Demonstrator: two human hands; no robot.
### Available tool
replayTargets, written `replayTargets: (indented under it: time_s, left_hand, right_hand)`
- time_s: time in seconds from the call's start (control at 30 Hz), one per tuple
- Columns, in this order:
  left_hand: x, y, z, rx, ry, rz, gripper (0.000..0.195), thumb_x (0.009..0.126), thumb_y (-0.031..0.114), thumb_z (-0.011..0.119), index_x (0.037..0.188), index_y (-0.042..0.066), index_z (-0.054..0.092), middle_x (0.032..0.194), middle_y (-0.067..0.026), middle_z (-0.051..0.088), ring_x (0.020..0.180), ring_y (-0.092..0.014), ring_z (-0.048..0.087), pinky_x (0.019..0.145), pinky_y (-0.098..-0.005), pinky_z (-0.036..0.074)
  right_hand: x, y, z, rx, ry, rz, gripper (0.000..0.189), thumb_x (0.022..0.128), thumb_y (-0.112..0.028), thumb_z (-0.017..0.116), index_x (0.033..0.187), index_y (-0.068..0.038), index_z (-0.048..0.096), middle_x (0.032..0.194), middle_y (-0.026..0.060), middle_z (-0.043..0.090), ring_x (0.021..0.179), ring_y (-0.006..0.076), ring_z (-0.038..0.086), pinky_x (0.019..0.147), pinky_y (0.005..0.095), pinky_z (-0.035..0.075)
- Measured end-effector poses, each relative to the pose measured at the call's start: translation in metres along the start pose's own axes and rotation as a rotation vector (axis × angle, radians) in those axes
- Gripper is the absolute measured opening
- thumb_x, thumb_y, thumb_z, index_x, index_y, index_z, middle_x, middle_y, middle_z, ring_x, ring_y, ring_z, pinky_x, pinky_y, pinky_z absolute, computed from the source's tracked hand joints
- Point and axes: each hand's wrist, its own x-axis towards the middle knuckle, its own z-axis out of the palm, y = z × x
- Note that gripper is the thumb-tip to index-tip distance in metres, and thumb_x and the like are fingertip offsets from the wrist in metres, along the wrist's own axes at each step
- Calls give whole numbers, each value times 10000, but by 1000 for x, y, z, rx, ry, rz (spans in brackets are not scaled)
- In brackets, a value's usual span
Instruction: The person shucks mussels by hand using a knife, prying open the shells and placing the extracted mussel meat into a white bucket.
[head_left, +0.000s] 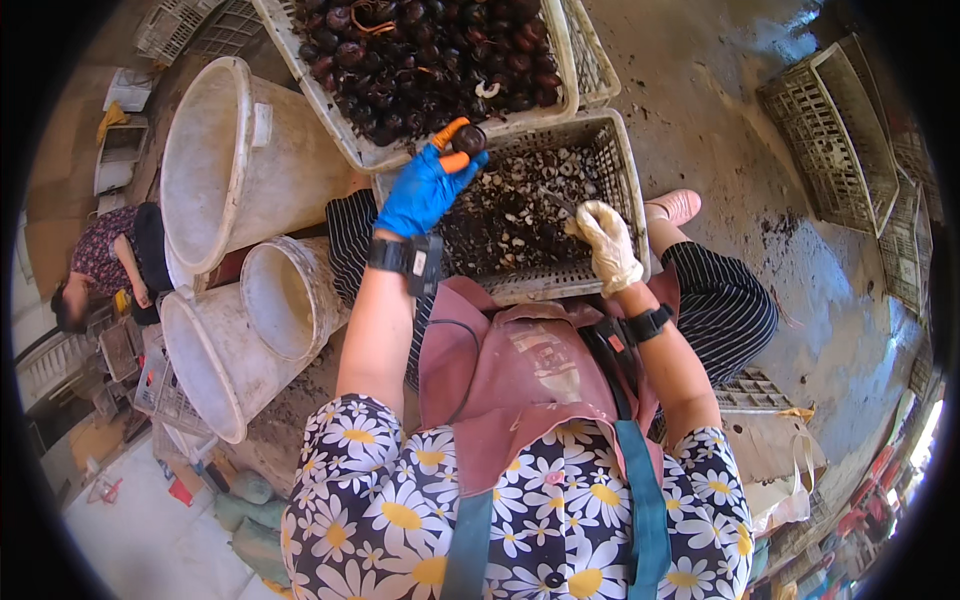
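My left hand, in a blue glove with orange finger covers, grips a dark round water chestnut between thumb and fingers. It is near the rim of the upper plastic crate, which is heaped with dark unpeeled water chestnuts. In a pale, soiled glove, my right hand holds a small knife, its blade pointing up and left. Below both hands stands a lower crate with dark peelings and whitish bits inside. The right hand covers the knife's handle.
Large white plastic buckets stand at my left, with a smaller bucket against them. Farther left, another person sits low. Stacked empty crates stand on the wet floor at right. A pale bag lies behind my right leg.
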Motion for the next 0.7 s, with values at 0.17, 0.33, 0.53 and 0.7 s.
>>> replayTargets:
  time_s: [0.17, 0.33, 0.53, 0.7]
  left_hand:
    - [-31, -41, 25, 252, 58, 15, 471, 810, -53, 546, 1255, 66, 447, 1148, -110, 550, 1018, -185, 547, 827, -256, 493]
    - [-42, -43, 46, 620, 36, 47, 481, 765, 35, 666, 1211, 80, 492, 959, -32, 616, 791, -84, 571, 690, -208, 486]
    - [-45, -57, 36, 737, 91, 90, 463, 742, 32, 694, 1173, 67, 526, 828, 2, 589, 681, -80, 564, 596, -205, 487]
    - [-50, -62, 38, 737, 94, 87, 467, 736, 24, 697, 1169, 65, 526, 834, -4, 591, 682, -81, 566, 596, -206, 486]
  right_hand:
    - [13, -21, 22, -126, -35, -133, 116, 851, -125, 582, 895, -21, 554, 692, 7, 551, 619, 71, 491, 563, 218, 398]
    - [0, -31, 13, -349, 55, -133, 172, 802, -139, 651, 909, -13, 605, 745, 22, 605, 661, 70, 524, 604, 222, 442]
    - [-8, -43, 15, -379, 79, -113, 188, 788, -155, 665, 895, -9, 617, 749, 31, 620, 654, 81, 534, 610, 227, 446]
    - [-9, -45, 8, -440, 66, -67, 193, 781, -167, 666, 874, -3, 625, 731, 45, 622, 644, 86, 541, 603, 240, 446]
